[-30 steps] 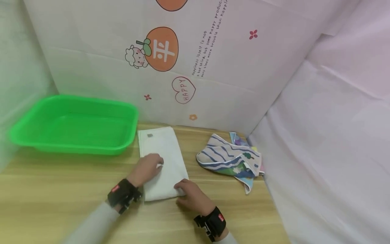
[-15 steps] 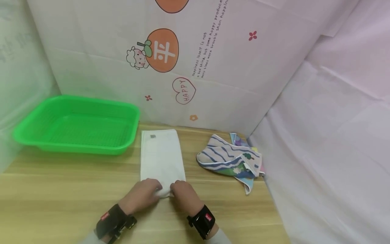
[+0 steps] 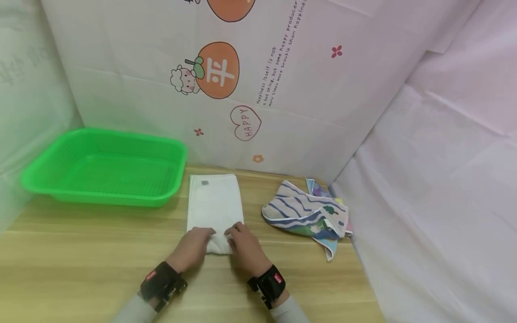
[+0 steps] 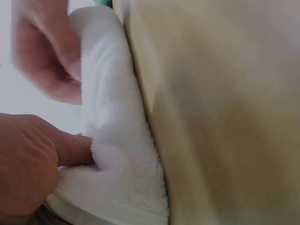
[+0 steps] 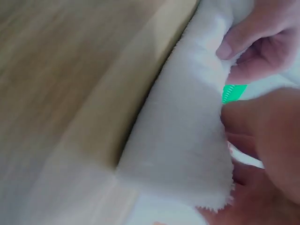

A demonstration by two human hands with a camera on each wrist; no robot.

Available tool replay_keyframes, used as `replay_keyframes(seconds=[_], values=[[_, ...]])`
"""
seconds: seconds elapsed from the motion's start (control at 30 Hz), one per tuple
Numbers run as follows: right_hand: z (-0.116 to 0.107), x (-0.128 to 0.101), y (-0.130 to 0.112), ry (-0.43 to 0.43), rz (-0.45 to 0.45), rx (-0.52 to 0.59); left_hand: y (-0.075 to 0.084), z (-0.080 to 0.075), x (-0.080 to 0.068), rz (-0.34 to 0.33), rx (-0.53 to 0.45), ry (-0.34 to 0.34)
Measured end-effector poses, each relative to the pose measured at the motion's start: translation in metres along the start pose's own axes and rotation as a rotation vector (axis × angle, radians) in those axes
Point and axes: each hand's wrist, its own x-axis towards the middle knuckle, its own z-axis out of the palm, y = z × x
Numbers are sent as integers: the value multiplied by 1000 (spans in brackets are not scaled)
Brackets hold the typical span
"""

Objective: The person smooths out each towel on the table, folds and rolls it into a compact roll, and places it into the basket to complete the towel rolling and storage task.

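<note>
A white plush towel (image 3: 216, 202), folded into a long strip with a small grey tag at its far end, lies on the wooden table. Its near end is turned up into a thick fold. My left hand (image 3: 193, 246) grips the left part of that fold, and in the left wrist view the left thumb presses into the fluffy towel (image 4: 117, 140). Close beside it, my right hand (image 3: 247, 251) grips the right part, fingers curled over the towel (image 5: 183, 140) in the right wrist view. Some fingertips are hidden behind the cloth.
A green plastic basket (image 3: 102, 199) stands at the back left. At the right lies a crumpled pile of patterned cloths (image 3: 303, 211), striped on top. White printed sheeting (image 3: 295, 134) walls off the back and sides of the table (image 3: 81, 269).
Both hands have come together at the towel's near end, the left from its left edge. That end is now turned up and pushed away from me, so the towel looks shorter.
</note>
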Motion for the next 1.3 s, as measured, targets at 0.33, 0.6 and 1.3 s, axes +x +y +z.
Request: replay_keyframes(seconds=[0.33,0.6,1.3], values=[[6,-2,1,-32,-82,-136,-3,-1,9,25,117,137],[6,10,12,-93,-99,9,5,-10,-4,74,371,54],[-9,19,-4,15,3,-63,-25,-19,20,78,105,-157]])
